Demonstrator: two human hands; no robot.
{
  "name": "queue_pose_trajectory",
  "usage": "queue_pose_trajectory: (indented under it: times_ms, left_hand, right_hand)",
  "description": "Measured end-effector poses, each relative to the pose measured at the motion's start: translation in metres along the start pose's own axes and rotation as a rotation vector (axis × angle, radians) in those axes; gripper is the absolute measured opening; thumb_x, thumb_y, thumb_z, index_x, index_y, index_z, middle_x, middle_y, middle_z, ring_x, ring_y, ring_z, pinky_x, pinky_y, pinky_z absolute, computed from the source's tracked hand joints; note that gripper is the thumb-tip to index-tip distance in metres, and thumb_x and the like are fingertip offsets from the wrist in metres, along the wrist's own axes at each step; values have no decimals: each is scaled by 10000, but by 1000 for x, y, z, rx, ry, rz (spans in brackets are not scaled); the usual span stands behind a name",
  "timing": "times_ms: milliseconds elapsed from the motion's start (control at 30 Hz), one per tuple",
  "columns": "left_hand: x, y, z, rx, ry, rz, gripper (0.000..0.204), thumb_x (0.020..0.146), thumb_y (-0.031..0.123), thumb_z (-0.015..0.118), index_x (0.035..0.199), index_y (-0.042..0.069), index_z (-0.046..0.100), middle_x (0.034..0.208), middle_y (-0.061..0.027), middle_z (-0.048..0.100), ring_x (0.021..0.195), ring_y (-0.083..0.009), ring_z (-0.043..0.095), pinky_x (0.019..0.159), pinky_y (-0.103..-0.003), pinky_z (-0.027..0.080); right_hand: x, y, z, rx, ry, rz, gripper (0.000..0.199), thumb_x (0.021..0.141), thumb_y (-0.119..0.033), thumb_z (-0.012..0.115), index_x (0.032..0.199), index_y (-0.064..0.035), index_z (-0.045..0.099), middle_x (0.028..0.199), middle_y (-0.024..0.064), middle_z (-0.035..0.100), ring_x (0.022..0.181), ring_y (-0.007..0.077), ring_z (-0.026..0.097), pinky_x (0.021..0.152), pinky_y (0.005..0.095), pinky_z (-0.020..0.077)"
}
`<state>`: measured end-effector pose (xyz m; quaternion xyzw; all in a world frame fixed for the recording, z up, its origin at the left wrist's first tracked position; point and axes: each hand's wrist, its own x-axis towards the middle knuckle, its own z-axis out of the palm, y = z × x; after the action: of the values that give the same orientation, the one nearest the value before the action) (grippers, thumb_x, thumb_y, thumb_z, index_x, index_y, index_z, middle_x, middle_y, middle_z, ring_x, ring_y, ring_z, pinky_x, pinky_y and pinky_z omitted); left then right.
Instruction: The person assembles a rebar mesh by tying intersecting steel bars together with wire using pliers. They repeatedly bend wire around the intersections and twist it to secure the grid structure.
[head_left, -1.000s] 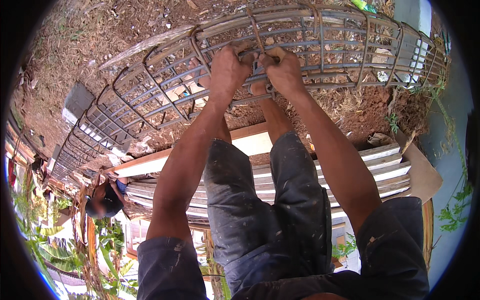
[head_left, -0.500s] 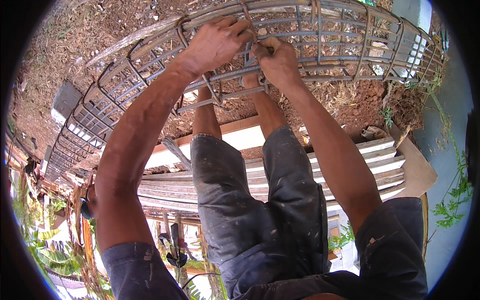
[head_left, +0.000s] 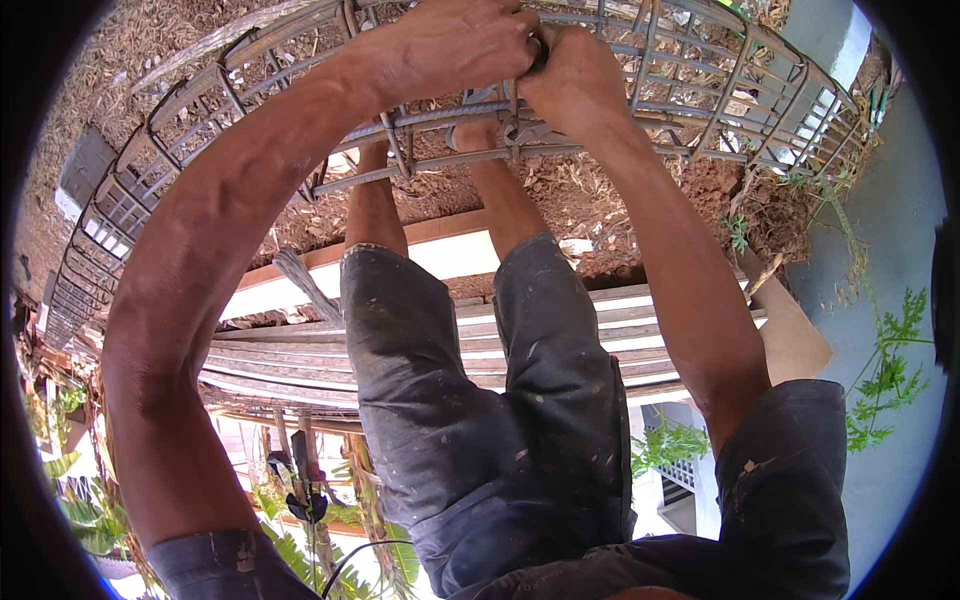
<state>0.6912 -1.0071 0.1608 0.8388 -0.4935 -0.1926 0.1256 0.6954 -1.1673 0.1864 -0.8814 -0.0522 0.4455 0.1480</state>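
A long cage of steel reinforcing bars [head_left: 640, 108] with bent cross ties curves across the upper part of the view. Over its bars, my left hand [head_left: 468, 42] is closed, with its fingertips against my right hand. My right hand [head_left: 577, 82] is also closed, thumb and fingers curled tightly beside the left one. A small dark spot shows between the two hands, but what they grip is hidden behind the knuckles. A rusty tie [head_left: 514, 110] of the cage comes down just below where the hands meet.
My bare legs [head_left: 378, 205] stand close behind the cage. Stacked long boards [head_left: 290, 362] lie behind them, with a weathered stick [head_left: 305, 285] near. A grey block [head_left: 88, 165] sits under the cage's left part. A blue-grey wall [head_left: 880, 240] bounds the right, with leafy plants.
Both hands have moved up in the view and closer together; the left moved right, against the right hand. The view has shifted, and the left elbow sits farther out to the left.
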Motion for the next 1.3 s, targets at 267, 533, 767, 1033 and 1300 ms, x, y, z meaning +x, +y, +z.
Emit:
queue_pose_trajectory:
  times_ms: [267,533,767,1033,1300]
  left_hand:
    - [-3,54,43,-1165,787,-910,279,775,84,615,1051,66,653,905,-180,673,858,-335,663,703,-387,516]
    - [-9,52,25,-1436,732,-905,467,752,36,619,1211,120,596,988,-194,653,907,-397,628,767,-436,502]
    - [7,70,65,-959,991,-887,424,747,9,602,1165,80,611,1089,-161,646,996,-361,615,877,-452,495]
    - [7,69,57,-1207,1018,-937,445,786,-36,568,1198,121,623,1104,-176,654,1028,-380,601,906,-430,488]
    - [4,73,58,-1227,1078,-998,555,690,-67,559,1235,38,580,994,-230,654,926,-419,620,802,-482,499]
  right_hand:
    - [-28,-9,-28,-37,-98,154,333,846,-222,576,1101,-31,672,802,186,691,693,278,664,691,358,505]
    - [-14,-27,-29,-424,-110,-288,161,834,-181,596,942,-81,660,708,203,632,662,320,634,648,410,490]
    - [-12,-12,-33,-426,-164,-399,126,841,-122,583,941,-83,648,847,147,669,692,355,632,648,429,491]
    - [-19,-40,-42,-620,-174,-322,127,834,-129,584,926,-75,653,796,165,659,668,349,633,643,443,498]
    - [16,-37,-31,-476,-62,-684,120,826,-61,627,929,-56,689,851,148,671,699,326,644,667,420,511]
